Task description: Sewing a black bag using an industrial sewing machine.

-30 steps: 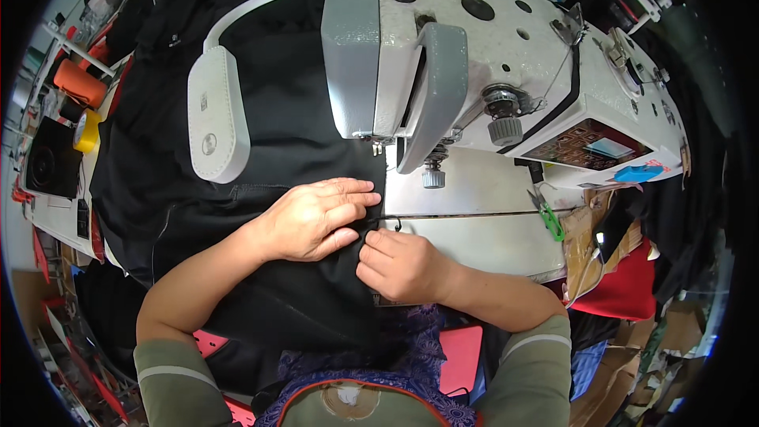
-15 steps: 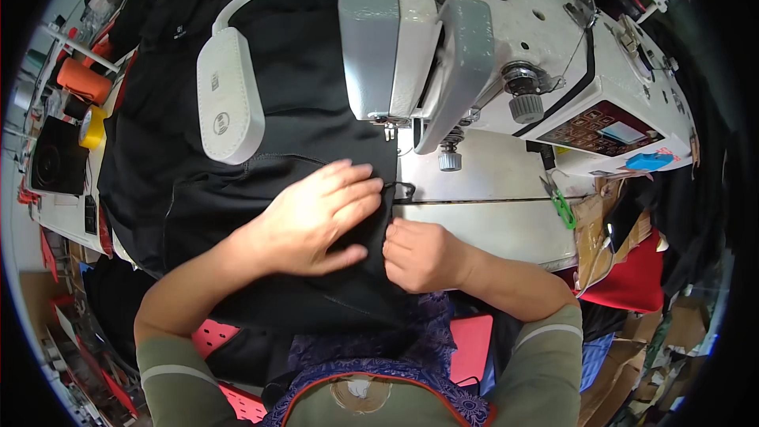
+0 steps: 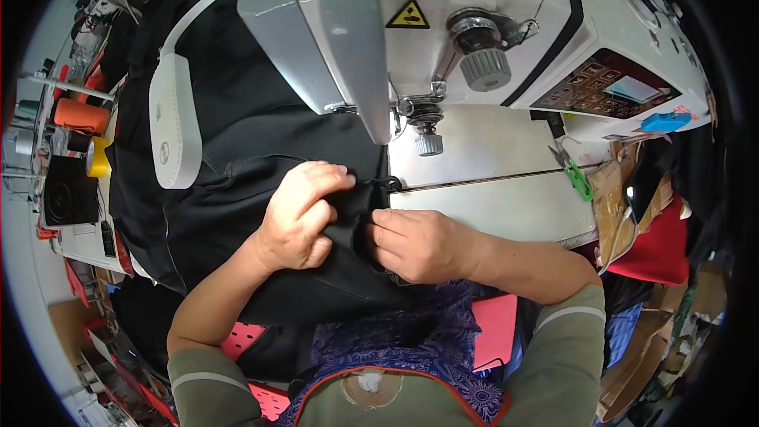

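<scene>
Right grip (image 3: 421,247), nearly closed, pinches the edge of black cloth (image 3: 265,130).

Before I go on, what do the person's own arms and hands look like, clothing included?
The left hand and right hand wear no gloves, and no watch or bracelet shows on either wrist. The forearms are uncovered. The left sleeve and right sleeve are short and olive green, each with a pale band near its edge.
</scene>
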The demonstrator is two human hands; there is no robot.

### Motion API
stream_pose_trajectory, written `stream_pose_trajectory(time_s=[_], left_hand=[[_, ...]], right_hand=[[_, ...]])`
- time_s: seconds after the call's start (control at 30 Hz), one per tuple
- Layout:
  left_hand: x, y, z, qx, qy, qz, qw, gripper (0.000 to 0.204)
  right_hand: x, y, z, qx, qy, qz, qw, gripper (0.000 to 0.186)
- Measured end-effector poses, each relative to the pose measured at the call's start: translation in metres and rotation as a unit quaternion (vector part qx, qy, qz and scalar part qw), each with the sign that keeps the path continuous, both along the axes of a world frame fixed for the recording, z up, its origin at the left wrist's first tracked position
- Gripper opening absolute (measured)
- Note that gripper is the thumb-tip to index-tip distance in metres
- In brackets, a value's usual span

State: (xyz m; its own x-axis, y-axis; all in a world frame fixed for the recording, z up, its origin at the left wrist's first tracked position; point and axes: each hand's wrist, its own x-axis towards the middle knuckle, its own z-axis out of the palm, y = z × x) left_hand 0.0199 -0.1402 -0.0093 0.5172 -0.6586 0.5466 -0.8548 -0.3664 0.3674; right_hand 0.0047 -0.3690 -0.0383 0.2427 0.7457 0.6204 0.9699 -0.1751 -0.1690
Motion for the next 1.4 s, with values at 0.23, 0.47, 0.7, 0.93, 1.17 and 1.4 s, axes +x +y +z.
stream_pose_trajectory(time_s=[0.23, 0.47, 0.7, 0.93, 1.17, 1.4], left_hand=[[0.002, -0.004, -0.005, 0.068, 0.029, -0.034, 0.997, 0.018], [0.005, -0.010, -0.007, 0.063, 0.027, -0.049, 0.996, 0.031], [0.010, -0.012, -0.007, 0.087, 0.015, -0.076, 0.993, 0.028], [0.021, -0.013, -0.009, 0.102, 0.030, -0.056, 0.993, 0.027], [0.038, -0.013, -0.015, 0.091, 0.049, -0.047, 0.994, 0.026], [0.039, -0.015, -0.011, 0.050, -0.060, -0.029, 0.997, 0.025]], right_hand=[[0.000, 0.001, -0.003, 0.012, 0.000, 0.002, 1.000, 0.010], [0.001, -0.003, 0.001, 0.001, 0.031, 0.018, 0.999, 0.010], [-0.002, -0.005, -0.001, -0.022, 0.031, 0.011, 0.999, 0.013], [0.006, -0.005, 0.001, -0.034, 0.033, -0.012, 0.999, 0.010], [0.017, -0.010, 0.006, -0.057, 0.070, -0.072, 0.993, 0.008], [0.021, -0.011, 0.005, -0.049, 0.082, -0.106, 0.990, 0.022]])
